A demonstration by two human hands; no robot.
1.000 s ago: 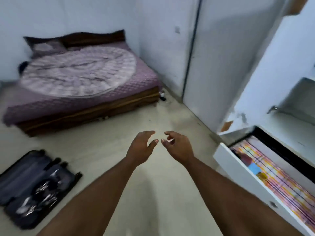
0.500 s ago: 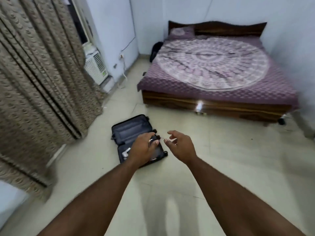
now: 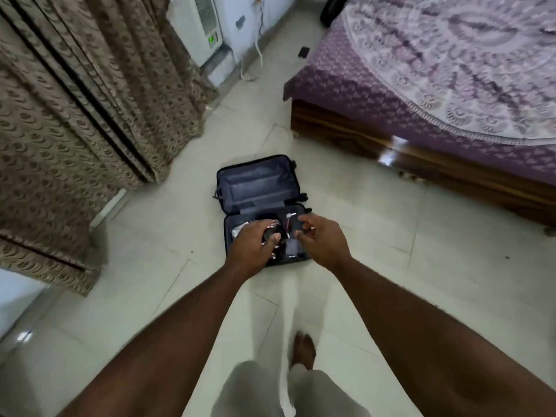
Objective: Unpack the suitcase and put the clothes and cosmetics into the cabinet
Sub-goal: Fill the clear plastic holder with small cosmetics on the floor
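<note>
While the suitcase [image 3: 258, 188] lies open on the floor, left hand [image 3: 255, 245], right hand [image 3: 323, 242] — 2 grips loose, empty, held out toward it.

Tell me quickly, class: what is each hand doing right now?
Left hand: fingers loosely curled, holding nothing.
Right hand: fingers loosely curled, holding nothing.

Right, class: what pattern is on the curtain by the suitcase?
Brown curtain with small repeated crescent shapes; the head view shows it best.

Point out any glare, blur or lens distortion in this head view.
Head view: glare on the bed's wooden frame; wide-angle bending at the curtain; soft motion blur throughout, smearing the suitcase contents under the left hand and right hand.
</note>
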